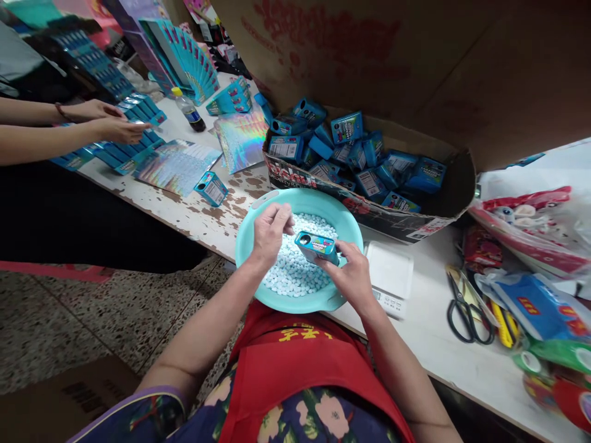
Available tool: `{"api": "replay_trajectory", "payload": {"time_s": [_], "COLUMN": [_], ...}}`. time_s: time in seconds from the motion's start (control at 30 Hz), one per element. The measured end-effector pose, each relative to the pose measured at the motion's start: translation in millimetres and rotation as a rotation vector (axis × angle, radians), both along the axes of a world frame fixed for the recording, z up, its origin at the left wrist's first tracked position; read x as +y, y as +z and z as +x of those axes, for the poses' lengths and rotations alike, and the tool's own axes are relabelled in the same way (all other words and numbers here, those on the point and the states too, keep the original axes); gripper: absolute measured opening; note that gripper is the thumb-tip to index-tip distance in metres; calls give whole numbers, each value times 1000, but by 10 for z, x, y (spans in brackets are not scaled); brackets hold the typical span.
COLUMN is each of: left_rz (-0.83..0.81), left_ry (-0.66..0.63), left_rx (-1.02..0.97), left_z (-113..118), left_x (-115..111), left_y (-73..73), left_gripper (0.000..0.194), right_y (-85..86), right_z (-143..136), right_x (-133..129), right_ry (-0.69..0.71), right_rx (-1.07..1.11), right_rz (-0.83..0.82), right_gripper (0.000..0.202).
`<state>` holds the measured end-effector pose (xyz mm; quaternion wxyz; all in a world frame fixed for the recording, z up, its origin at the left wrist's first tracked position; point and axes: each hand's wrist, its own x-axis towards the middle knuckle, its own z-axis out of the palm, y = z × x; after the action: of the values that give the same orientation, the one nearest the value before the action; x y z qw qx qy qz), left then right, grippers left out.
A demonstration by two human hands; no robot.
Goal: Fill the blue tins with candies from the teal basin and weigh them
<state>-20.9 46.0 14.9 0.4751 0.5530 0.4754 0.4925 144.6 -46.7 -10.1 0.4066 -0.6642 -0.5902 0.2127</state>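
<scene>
My right hand (353, 275) grips a small blue candy box (317, 245) over the basin, its top with a round dark hole tilted up towards me. Just left of the box is my left hand (271, 234), its fingers curled together. Whatever they may hold is hidden or too small to name. Below both hands, the turquoise basin (248, 246) holds a heap of small white candies (295, 271). The basin sits at the table's front edge, against a red apron (300, 363).
Behind the basin stands an open carton (383, 218) of blue boxes. To the right lie a white scale (391, 277), black scissors (462, 314) and a yellow cutter (505, 326). A single box (211, 189) and a bottle (189, 111) stand left, near a co-worker's hands (115, 126).
</scene>
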Motion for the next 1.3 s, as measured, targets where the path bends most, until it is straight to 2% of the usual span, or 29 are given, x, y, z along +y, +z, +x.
{"api": "replay_trajectory", "payload": {"time_s": [0.03,0.1,0.17,0.23,0.33,0.4,0.47,0.53,0.6,0.7,0.8,0.9,0.97,1.03,1.13,1.2,1.3], "left_rz": [31,33,-20,-70,-83,-76,-61,-61,-82,-103,-262,-449,-435,-371,-334,-326,-299], "left_ry": [-36,-193,-366,-485,-653,-755,-822,-864,-845,-682,-491,-333,-259,-191,-80,-21,1], "left_rx": [214,745,1193,1413,1450,1397,1332,1265,1136,907,515,15,-248,-436,-579,-604,-597], "left_z": [-90,-246,-323,-299,-135,-14,68,95,71,-21,-91,-62,11,103,218,260,281], "left_x": [31,55,4,-122,-364,-490,-548,-526,-445,-287,-178,-132,-107,-71,-11,13,21], "left_y": [-52,-181,-308,-396,-439,-439,-442,-459,-480,-462,-309,-53,100,189,194,155,114], "left_gripper": [30,27,40,59,79,80,72,58,43,25,13,20,23,22,23,25,28], "right_y": [-8,-39,-86,-132,-174,-180,-171,-149,-116,-65,-53,-77,-88,-82,-52,-31,-13], "right_z": [12,24,18,2,-26,-40,-48,-44,-23,42,108,114,79,27,-39,-58,-58], "right_x": [-7,-8,7,27,42,40,35,33,34,33,25,18,13,6,-2,-6,-7], "right_ry": [-30,-72,-75,-76,-120,-133,-139,-149,-155,-166,-150,-71,-26,17,66,66,50], "right_rx": [35,74,49,3,-26,-31,-28,-20,-7,-34,-154,-275,-315,-311,-258,-229,-196], "right_rz": [15,34,51,70,77,77,78,74,64,53,67,50,18,-22,-82,-96,-83], "right_gripper": [28,28,29,30,29,29,29,28,28,28,28,29,31,34,30,27,26]}}
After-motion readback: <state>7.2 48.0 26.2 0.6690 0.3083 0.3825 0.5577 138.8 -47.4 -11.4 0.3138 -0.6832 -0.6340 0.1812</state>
